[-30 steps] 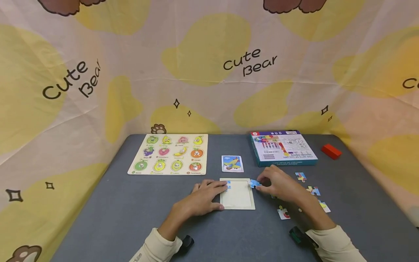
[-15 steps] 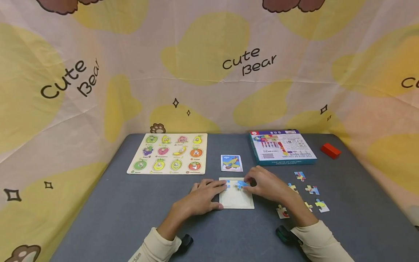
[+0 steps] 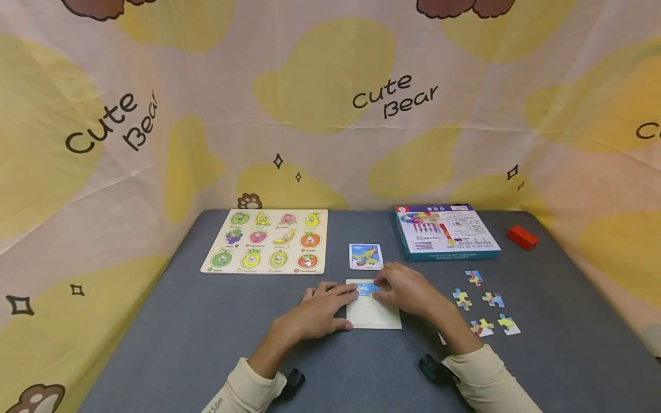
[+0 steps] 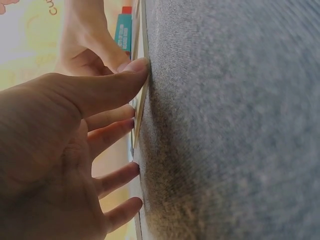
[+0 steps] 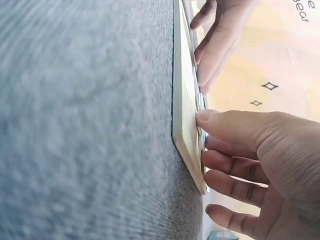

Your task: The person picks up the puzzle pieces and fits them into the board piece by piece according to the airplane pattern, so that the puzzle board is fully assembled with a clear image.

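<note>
A small pale wooden puzzle tray [image 3: 374, 316] lies on the dark table in front of the person. Fairly straight fingers of the left hand [image 3: 321, 310] rest over its left side, fingertips on the upper-left corner and thumb at the lower-left edge. Blue jigsaw pieces [image 3: 367, 289] lie along the tray's top edge, partly covered by both hands. Between thumb and fingers, the right hand [image 3: 408, 289] pinches the right-hand jigsaw piece down at the tray's upper right. From the right wrist view, the right thumb [image 5: 207, 119] sits low against the tray's inner face.
Several loose jigsaw pieces [image 3: 462, 299] lie right of the tray, one partly behind the right forearm. A picture card with a plane [image 3: 365, 256] is just beyond the tray. Farther back are a fruit board [image 3: 265, 242], a flat box [image 3: 446, 233] and a red block [image 3: 523, 238].
The right hand has carried a blue jigsaw piece leftward from beside the tray into its top row, against the piece by the left hand. The left hand has stayed in place.
</note>
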### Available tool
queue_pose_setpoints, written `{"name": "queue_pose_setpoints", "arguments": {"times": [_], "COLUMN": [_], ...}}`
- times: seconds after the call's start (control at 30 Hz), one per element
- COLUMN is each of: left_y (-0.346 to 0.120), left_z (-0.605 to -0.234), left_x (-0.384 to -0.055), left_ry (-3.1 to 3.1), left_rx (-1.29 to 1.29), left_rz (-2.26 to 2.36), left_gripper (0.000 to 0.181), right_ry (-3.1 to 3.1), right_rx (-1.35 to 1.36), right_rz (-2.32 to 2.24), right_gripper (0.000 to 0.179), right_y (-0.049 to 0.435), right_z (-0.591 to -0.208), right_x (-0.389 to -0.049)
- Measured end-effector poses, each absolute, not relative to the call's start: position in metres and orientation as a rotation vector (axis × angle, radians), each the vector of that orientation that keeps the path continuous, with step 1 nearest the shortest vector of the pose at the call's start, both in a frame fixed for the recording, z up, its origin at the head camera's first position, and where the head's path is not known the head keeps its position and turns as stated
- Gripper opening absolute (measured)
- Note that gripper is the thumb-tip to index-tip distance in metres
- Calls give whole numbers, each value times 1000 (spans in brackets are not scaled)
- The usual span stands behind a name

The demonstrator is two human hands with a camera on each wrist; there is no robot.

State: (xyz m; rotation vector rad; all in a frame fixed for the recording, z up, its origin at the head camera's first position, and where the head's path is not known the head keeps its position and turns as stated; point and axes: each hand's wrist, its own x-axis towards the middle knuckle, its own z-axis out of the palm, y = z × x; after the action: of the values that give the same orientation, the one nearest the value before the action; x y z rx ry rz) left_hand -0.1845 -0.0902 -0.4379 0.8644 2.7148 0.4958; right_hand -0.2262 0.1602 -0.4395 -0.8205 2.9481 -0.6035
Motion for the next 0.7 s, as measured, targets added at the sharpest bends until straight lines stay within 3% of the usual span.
{"name": "queue_pose_setpoints", "arguments": {"times": [0.7], "left_y": [-92], "left_z": [-437], "left_x": [-184], "left_ry": [2698], "left_rx": [876], "left_rz": [495], "left_gripper": [67], "right_ry": [2909], "right_rx": [-787], "right_rz": [-679], "right_gripper": [19], "right_y": [158], "right_z": [-441], "right_x": [-228]}}
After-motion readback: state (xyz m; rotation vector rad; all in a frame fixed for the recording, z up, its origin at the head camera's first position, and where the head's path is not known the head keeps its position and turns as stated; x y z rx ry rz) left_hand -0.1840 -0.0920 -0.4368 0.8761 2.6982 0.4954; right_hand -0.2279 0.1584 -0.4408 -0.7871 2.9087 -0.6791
